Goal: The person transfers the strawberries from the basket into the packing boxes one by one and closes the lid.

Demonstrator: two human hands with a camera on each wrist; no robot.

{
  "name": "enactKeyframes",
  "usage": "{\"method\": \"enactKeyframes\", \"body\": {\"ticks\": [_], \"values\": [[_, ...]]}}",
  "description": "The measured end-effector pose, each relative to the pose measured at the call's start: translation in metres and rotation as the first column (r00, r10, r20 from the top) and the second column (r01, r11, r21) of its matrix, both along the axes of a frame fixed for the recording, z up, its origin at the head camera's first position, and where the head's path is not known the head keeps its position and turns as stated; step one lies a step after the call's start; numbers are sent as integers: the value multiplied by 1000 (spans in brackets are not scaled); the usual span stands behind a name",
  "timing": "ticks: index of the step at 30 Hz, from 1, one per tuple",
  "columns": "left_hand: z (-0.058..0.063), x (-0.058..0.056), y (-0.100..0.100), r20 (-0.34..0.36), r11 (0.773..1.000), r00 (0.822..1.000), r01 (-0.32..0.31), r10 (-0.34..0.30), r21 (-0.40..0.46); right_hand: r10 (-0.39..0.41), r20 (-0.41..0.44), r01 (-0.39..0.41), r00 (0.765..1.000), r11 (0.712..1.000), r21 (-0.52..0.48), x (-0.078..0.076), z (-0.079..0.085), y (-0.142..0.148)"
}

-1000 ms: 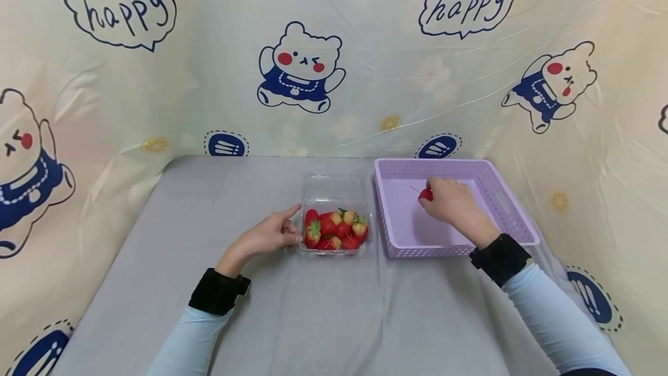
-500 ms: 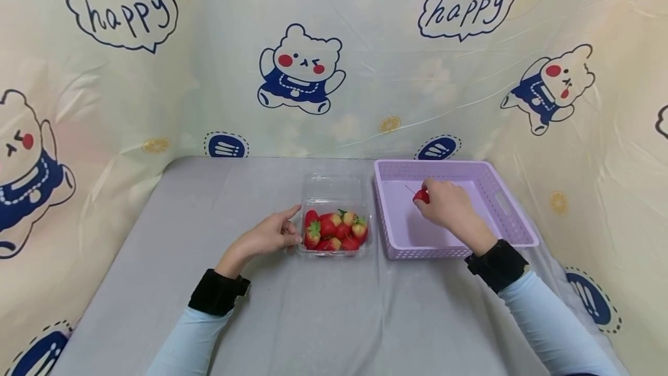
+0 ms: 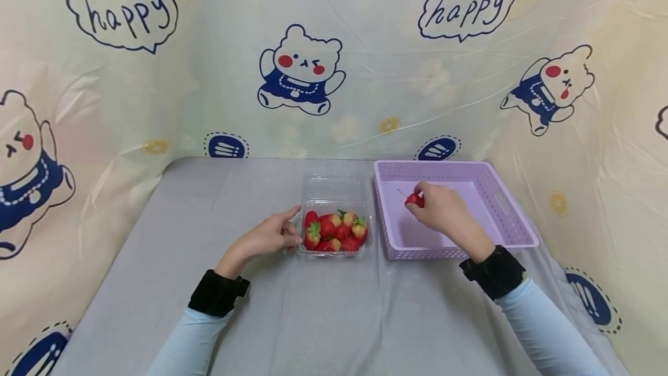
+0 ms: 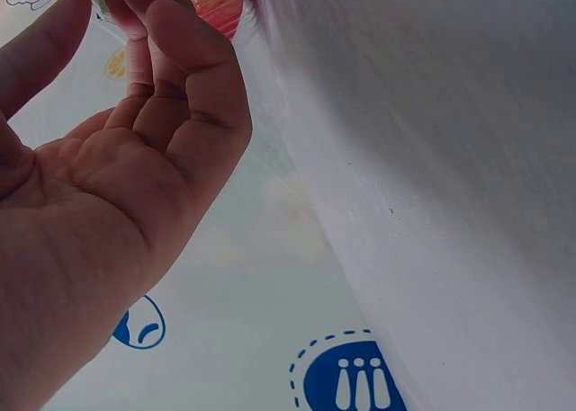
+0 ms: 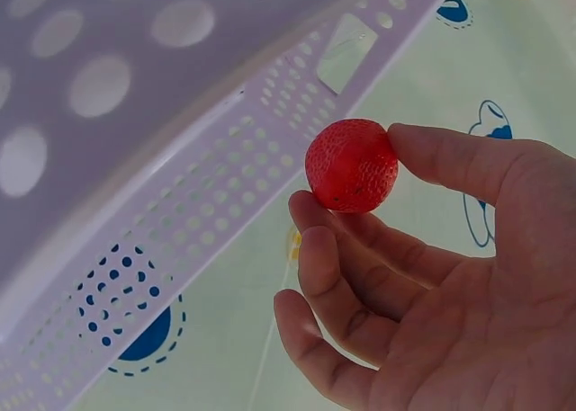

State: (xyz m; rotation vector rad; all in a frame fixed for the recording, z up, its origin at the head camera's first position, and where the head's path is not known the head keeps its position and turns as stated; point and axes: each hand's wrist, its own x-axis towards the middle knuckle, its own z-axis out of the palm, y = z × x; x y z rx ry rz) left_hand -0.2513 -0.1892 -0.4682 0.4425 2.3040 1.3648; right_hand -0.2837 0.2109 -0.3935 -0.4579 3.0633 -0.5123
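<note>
In the head view my right hand [image 3: 440,208] pinches a round red fruit with a thin stem [image 3: 414,200] above the inside of the lilac basket [image 3: 402,246]. The right wrist view shows this fruit [image 5: 351,165], bumpy-skinned, between thumb and fingertips. My left hand [image 3: 268,232] rests at the left side of a clear plastic box [image 3: 334,253], index finger and thumb spread along its wall, the other fingers bent. Inside that box lie strawberries [image 3: 329,225] and other red fruit. In the left wrist view, bent fingers [image 4: 202,69] partly hide the box and its contents.
Behind the box's tray, its transparent lid [image 3: 334,187] stands hinged back. The basket's right wall has a handle slot [image 3: 504,205]. A grey cloth [image 3: 313,318] covers the table, and a printed curtain [image 3: 209,74] encloses the back and sides.
My right hand has shifted slightly left over the basket with the red fruit in its fingers. The left hand and the clear box have stayed in place.
</note>
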Motion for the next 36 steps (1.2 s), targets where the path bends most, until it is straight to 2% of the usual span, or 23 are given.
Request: {"method": "enactKeyframes", "body": {"ticks": [19, 31, 36], "values": [[1, 0, 1, 0, 1000, 1000, 1, -1, 1, 74, -65, -76, 995, 997, -27, 13, -6, -14], [0, 0, 1, 3, 1000, 1000, 3, -3, 0, 122, -143, -132, 982, 990, -58, 23, -3, -26], [0, 1, 0, 2, 1000, 1000, -4, 4, -2, 137, -137, -146, 981, 987, -63, 27, -3, -32]]}}
